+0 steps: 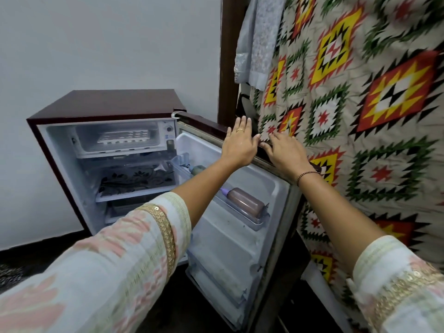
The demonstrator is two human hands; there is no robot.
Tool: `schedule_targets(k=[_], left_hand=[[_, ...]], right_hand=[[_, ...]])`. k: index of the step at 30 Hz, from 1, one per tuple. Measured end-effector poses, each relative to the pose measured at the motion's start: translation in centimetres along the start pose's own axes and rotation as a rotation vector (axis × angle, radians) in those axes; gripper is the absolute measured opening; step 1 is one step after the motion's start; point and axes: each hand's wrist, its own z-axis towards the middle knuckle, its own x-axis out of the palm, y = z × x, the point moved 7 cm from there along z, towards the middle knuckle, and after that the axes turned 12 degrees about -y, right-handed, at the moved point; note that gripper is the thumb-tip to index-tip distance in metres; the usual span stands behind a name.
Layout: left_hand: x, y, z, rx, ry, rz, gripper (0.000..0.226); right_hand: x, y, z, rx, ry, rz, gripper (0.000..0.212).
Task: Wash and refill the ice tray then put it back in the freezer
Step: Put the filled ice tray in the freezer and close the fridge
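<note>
A small maroon fridge (72, 109) stands open against the wall. A white ice tray (125, 137) lies inside the freezer compartment (84, 145) at the top. The fridge door (240, 212) is swung wide to the right. My left hand (240, 145) rests flat on the door's top edge, fingers spread, a ring on one finger. Beside it my right hand (286, 152) also lies flat on the top edge, fingers curled a little over it. Neither hand holds anything.
A brown bottle (245, 203) lies in a door shelf, and small items sit in the shelf above. A patterned quilt (360, 116) hangs close behind the door on the right. A dark wooden post (228, 56) and hanging clothes (257, 39) stand behind.
</note>
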Motion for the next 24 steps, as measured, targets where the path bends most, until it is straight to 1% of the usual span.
schedule_targets(k=[3, 5, 7, 9, 14, 20, 24], left_hand=[[1.9, -1.6, 0.2, -0.006, 0.076, -0.011, 0.054], [3.2, -2.1, 0.1, -0.006, 0.119, -0.012, 0.051], [3.8, -2.1, -0.2, -0.015, 0.091, -0.027, 0.05], [3.6, -2.1, -0.6, -0.019, 0.06, -0.052, 0.049], [2.2, -1.8, -1.8, 0.034, -0.008, -0.053, 0.046], [1.1, -0.1, -3.6, 0.028, -0.119, -0.084, 0.046], [-0.4, 1.7, -5.0, 0.022, -0.153, -0.146, 0.047]], right_hand=[[0.1, -1.3, -1.1, 0.078, 0.005, 0.014, 0.053], [0.0, -1.1, -1.6, 0.053, -0.039, -0.032, 0.049], [-0.2, -0.8, -1.8, 0.033, -0.07, -0.082, 0.048], [-0.3, -0.6, -2.0, 0.037, -0.056, -0.101, 0.05], [-1.0, 0.4, -2.9, 0.034, -0.062, -0.14, 0.051], [-2.3, 3.6, -4.8, 0.086, -0.07, -0.142, 0.049], [-3.0, 6.3, -5.8, 0.138, -0.037, -0.157, 0.046]])
